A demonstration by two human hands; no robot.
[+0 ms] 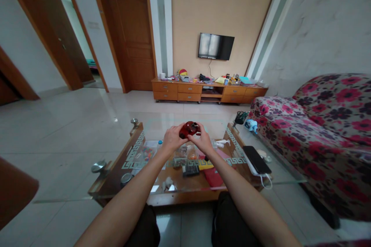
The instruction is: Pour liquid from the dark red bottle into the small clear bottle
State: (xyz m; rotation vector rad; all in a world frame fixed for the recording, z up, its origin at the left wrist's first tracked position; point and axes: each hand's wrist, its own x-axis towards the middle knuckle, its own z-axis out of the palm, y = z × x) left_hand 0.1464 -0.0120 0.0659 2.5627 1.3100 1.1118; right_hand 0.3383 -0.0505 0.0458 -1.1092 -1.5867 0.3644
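Observation:
A dark red, glossy, rounded object point(184, 131) with a small dark fitting on its upper right is held above the glass-topped table point(171, 186). My left hand point(173, 138) grips its left side, with the thumb underneath. My right hand point(203, 139) is at its right side, thumb low and fingers by the fitting. Both hands are close together over the far half of the table. Exactly what the object is cannot be made out.
A black phone point(256, 159) with a white cable lies at the table's right. Under the glass are a dark calculator-like item point(190, 170) and a red item point(213, 178). A flowered sofa point(315, 135) stands right; a long cabinet point(189, 92) is against the far wall.

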